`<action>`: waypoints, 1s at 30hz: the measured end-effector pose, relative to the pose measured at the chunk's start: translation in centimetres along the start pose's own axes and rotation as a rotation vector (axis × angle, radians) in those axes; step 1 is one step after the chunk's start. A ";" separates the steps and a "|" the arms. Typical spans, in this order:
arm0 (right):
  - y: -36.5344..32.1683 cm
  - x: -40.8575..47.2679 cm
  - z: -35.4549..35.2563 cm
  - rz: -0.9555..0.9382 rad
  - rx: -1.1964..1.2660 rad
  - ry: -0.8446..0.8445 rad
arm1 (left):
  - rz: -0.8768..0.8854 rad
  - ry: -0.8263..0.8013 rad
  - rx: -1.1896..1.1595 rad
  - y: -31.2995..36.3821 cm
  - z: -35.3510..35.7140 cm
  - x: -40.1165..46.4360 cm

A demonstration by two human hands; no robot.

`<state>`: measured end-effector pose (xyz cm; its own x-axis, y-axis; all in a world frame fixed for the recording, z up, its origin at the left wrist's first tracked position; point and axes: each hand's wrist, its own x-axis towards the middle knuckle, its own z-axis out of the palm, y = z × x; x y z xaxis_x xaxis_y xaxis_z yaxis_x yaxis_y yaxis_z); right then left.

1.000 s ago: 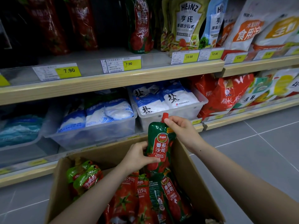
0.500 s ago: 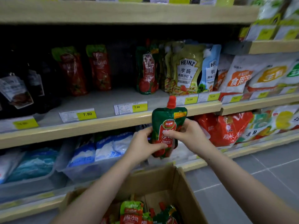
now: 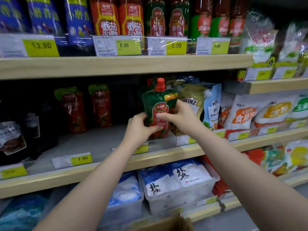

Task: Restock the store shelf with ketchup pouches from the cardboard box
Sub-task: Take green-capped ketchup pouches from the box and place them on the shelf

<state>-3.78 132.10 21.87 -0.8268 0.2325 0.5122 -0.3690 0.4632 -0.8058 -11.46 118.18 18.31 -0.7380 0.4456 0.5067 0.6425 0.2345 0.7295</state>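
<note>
Nearest, at 6 o'clock along the bottom edge: a corner of the cardboard box point(image 3: 171, 223), flap only — its contents cannot be seen from here.

Beyond it, both forearms reach up and forward. The left hand point(image 3: 139, 129) grips the lower left side of one ketchup pouch point(image 3: 158, 107), fingers curled round its edge; the right hand point(image 3: 179, 115) pinches it from the right, thumb across the front label. Hands close together, both clamped on the same pouch.

Pouch is held in the air just in front of the middle shelf point(image 3: 103, 144), over its front lip, not yet resting on the board. Long axis vertical, leaning slightly right; red cap at 12 o'clock, base at 6, printed face toward the camera.

Farther back on that shelf, at 9 o'clock of the pouch: two similar ketchup pouches point(image 3: 86, 105) standing upright, with bare grey board in front of and beside them. A Heinz pouch point(image 3: 191, 100) stands at 3 o'clock, just behind the right hand.

Judgement — restock looks early to midway: this pouch is about to be set down, and the open gap suggests more to fill.
</note>
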 end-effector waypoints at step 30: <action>3.6 -9.1 -0.6 0.167 -0.321 0.091 | 0.159 -0.032 0.309 -2.8 -0.4 -9.6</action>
<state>2.70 132.16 14.51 -0.8176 0.3961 0.4179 -0.0682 0.6540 -0.7534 -6.21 112.89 11.61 -0.6197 0.5231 0.5851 0.7848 0.4083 0.4662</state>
